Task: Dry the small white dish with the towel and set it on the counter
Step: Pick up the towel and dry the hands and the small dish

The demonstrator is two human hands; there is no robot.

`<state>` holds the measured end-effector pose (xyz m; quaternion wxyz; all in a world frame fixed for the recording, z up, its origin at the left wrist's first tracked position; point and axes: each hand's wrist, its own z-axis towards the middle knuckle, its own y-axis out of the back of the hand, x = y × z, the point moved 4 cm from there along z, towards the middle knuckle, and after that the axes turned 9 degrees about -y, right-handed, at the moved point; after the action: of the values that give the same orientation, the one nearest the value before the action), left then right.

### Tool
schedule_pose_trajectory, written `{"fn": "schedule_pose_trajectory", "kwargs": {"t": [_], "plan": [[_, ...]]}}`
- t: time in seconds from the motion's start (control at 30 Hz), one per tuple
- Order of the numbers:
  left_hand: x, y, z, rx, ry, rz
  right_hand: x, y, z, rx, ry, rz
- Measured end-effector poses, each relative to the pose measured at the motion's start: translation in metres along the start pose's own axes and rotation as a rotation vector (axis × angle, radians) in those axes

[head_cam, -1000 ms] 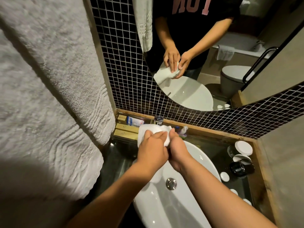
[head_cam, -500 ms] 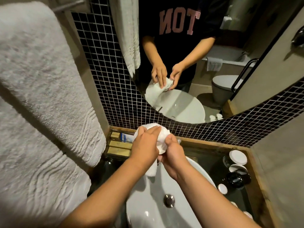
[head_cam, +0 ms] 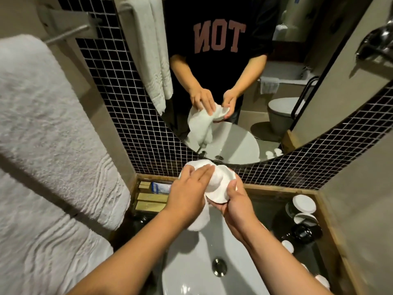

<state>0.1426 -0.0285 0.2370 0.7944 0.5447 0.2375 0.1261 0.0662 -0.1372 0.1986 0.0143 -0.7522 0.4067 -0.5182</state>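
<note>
My right hand (head_cam: 235,201) grips the small white dish (head_cam: 222,188) by its lower rim, tilted up on edge above the white basin (head_cam: 187,271). My left hand (head_cam: 188,191) presses a white towel (head_cam: 213,178) against the dish's face, fingers flat across the cloth. The rest of the towel hangs down under my left wrist toward the basin. The mirror reflects both hands, the towel and the dish.
Large white towels (head_cam: 49,133) hang on a rail at the left. On the dark counter (head_cam: 274,206) to the right are white lids (head_cam: 304,204) and a black jar (head_cam: 306,231). Boxes and a tube (head_cam: 160,187) lie at the back left. The drain (head_cam: 219,267) is below.
The dish's scalloped rim has come into sight as my right hand turned it. My left hand has slid the towel across it. The camera has tilted upward.
</note>
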Motion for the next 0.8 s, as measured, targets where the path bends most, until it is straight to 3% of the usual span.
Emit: {"fn": "schedule_pose_trajectory", "kwargs": {"t": [0.1,0.33,0.53,0.7,0.8], "plan": [[0.012,0.005,0.002,-0.143,0.129,-0.215,0.003,0.018,-0.008,-0.048,0.063,-0.070],[0.000,-0.003,0.025,-0.040,0.071,-0.695,0.008,0.036,0.000,-0.174,-0.033,0.023],[-0.015,-0.014,0.020,-0.038,0.094,-0.666,0.003,0.024,0.007,-0.112,-0.147,0.083],[0.000,-0.016,0.014,-0.084,0.125,-0.607,0.002,0.022,-0.002,-0.084,0.011,-0.016],[0.010,-0.013,0.013,-0.024,0.135,-0.773,0.007,0.021,-0.002,-0.097,0.126,-0.105]]}}
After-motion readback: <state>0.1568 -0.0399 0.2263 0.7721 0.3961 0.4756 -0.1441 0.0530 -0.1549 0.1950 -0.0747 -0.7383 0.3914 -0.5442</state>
